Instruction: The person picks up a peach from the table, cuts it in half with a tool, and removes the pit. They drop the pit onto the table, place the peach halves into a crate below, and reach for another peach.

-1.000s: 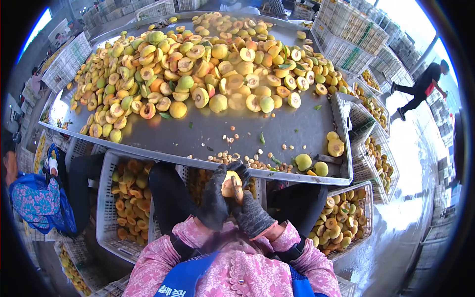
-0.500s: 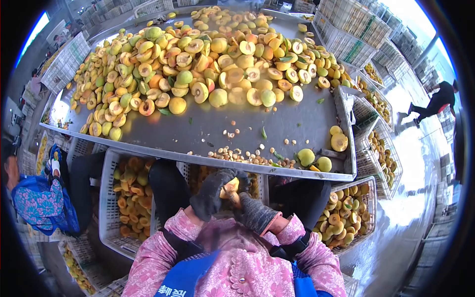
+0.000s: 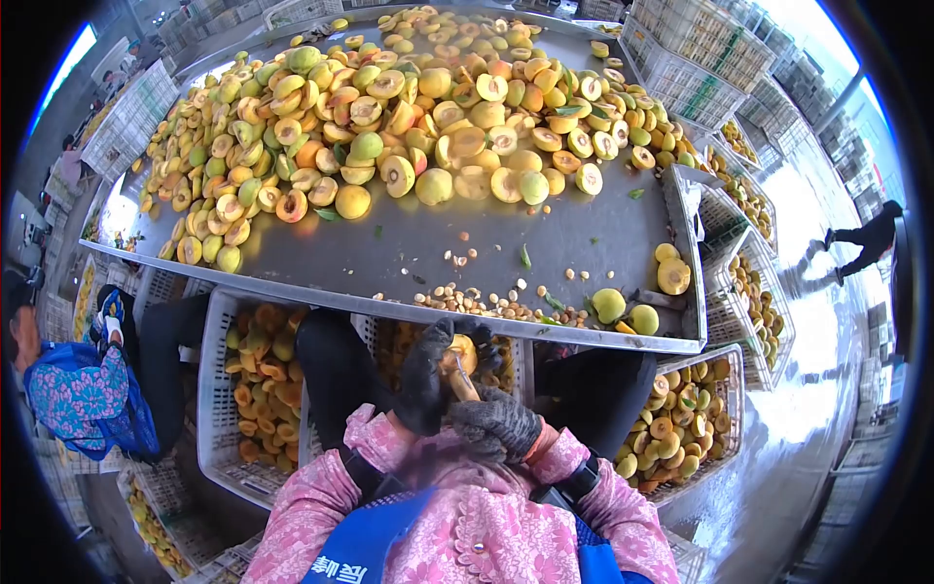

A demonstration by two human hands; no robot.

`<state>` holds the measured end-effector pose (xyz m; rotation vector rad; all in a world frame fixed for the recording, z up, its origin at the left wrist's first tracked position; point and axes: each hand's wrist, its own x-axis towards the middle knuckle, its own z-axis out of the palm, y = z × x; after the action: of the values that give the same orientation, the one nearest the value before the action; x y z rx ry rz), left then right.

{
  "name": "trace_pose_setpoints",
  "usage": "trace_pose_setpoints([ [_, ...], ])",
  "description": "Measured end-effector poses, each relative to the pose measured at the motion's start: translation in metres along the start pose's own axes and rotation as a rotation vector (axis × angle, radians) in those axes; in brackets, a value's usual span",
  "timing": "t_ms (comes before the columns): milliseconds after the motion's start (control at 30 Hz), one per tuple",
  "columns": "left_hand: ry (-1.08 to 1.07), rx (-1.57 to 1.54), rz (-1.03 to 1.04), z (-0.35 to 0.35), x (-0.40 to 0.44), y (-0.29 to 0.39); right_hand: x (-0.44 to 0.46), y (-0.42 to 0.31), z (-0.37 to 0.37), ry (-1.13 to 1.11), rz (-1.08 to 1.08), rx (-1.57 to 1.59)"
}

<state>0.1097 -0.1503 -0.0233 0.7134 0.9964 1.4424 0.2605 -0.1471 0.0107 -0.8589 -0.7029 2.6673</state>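
Note:
My left hand [image 3: 426,382], in a dark glove, is closed around a peach half [image 3: 460,356] whose cut face shows. In my right hand [image 3: 496,424], also gloved, is a small tool with a wooden handle [image 3: 466,386]; its thin metal end touches the fruit. Both hands are over my lap, just below the near edge of the metal table [image 3: 341,248]. A large heap of halved peaches [image 3: 389,117] covers the table's far part, and loose pits [image 3: 477,302] lie along the near edge.
Crates of peach halves stand at my left [image 3: 219,428], between my knees [image 3: 522,375] and at my right [image 3: 735,419]. A co-worker in a blue apron [image 3: 78,394] sits at the far left. Another person [image 3: 871,238] walks at the right. Stacked crates [image 3: 696,63] stand behind.
My right hand has moved down a little from the fruit, showing more of the tool's handle. The peach half is turned differently in my left hand. The walking person has moved farther right.

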Motion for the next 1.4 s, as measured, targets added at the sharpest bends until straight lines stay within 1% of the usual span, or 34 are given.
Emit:
trace_pose_setpoints([
  [33, 0.030, -0.181, -0.079, 0.009, -0.001, 0.005, 0.000, 0.001, 0.000, -0.018, 0.017, -0.020],
  [67, 0.022, -0.246, -0.126, 0.012, 0.000, 0.008, 0.002, 0.004, -0.001, -0.022, 0.020, 0.065],
  [133, -0.002, -0.210, -0.105, 0.016, 0.000, 0.007, 0.004, 0.010, 0.000, -0.031, 0.025, 0.239],
  [200, -0.026, -0.010, 0.038, 0.016, -0.002, 0.001, -0.005, 0.002, 0.003, -0.179, -0.013, 0.217],
  [233, -0.050, 0.168, -0.038, 0.014, -0.001, 0.007, -0.012, -0.005, 0.005, -0.259, -0.029, 0.204],
  [267, -0.071, 0.348, -0.114, 0.012, 0.000, 0.016, -0.022, -0.010, 0.004, -0.171, -0.012, 0.179],
  [300, -0.090, 0.526, -0.191, 0.010, 0.002, 0.023, -0.021, -0.006, -0.008, -0.161, -0.031, 0.189],
  [333, -0.182, 0.747, -0.119, -0.003, 0.001, 0.029, -0.022, -0.001, -0.021, -0.031, -0.056, 0.085],
  [367, -0.173, 0.712, -0.119, -0.011, -0.003, 0.044, -0.023, 0.003, -0.035, 0.098, -0.082, -0.019],
  [433, -0.157, 0.642, -0.124, -0.023, -0.019, 0.081, -0.026, 0.007, -0.061, 0.003, -0.018, 0.049],
  [467, -0.025, 0.962, 0.150, -0.039, -0.024, 0.091, -0.025, 0.009, -0.066, -0.044, 0.013, 0.085],
  [533, 0.195, 1.362, 0.400, -0.071, -0.030, 0.116, -0.019, 0.017, -0.065, 0.149, -0.011, -0.164],
  [600, 0.357, 1.535, 0.327, -0.096, -0.024, 0.154, -0.013, 0.023, -0.067, 0.248, -0.020, -0.285],
  [633, 0.437, 1.619, 0.286, -0.107, -0.020, 0.168, -0.008, 0.026, -0.072, 0.248, -0.013, -0.279],
  [700, 0.242, 1.769, 0.548, -0.145, 0.009, 0.162, 0.005, 0.033, -0.085, 0.230, -0.017, -0.286],
  [733, 0.135, 1.834, 0.680, -0.151, 0.024, 0.165, 0.011, 0.037, -0.092, 0.212, -0.026, -0.298],
  [767, 0.232, 1.574, 0.391, -0.146, 0.042, 0.163, 0.017, 0.040, -0.100, 0.194, -0.035, -0.309],
  [800, 0.311, 1.296, 0.119, -0.128, 0.066, 0.164, 0.020, 0.043, -0.103, 0.186, -0.073, -0.366],
  [867, 0.382, 1.238, -0.155, -0.101, 0.121, 0.172, 0.022, 0.048, -0.110, 0.230, -0.065, -0.299],
  [933, 0.448, 1.494, 0.077, -0.112, 0.176, 0.138, 0.024, 0.057, -0.124, 0.279, -0.072, -0.273],
  [1000, 0.544, 1.683, 0.145, -0.138, 0.227, 0.087, 0.020, 0.041, -0.108, 0.323, -0.095, -0.262],
  [1033, 0.507, 1.654, 0.081, -0.133, 0.230, 0.091, 0.017, 0.031, -0.098, 0.345, -0.106, -0.256],
  [1100, 0.437, 1.595, -0.050, -0.122, 0.237, 0.100, 0.012, 0.013, -0.078, 0.475, 0.019, -0.143],
  [1167, 0.299, 1.532, -0.127, -0.119, 0.226, 0.117, 0.012, 0.013, -0.080, 0.421, -0.016, -0.120],
  [1267, 0.173, 0.901, 0.033, -0.139, 0.204, 0.105, 0.014, 0.023, -0.094, 0.316, -0.121, -0.170],
  [1333, -0.061, -0.105, -0.115, -0.118, 0.164, 0.115, 0.009, 0.023, -0.091, 0.281, -0.084, -0.217],
  [1367, -0.173, -0.613, -0.182, -0.105, 0.144, 0.119, 0.001, 0.007, -0.077, 0.282, -0.004, -0.240],
  [1400, -0.136, -0.470, -0.108, -0.098, 0.129, 0.114, -0.005, -0.007, -0.066, 0.285, 0.077, -0.264],
])
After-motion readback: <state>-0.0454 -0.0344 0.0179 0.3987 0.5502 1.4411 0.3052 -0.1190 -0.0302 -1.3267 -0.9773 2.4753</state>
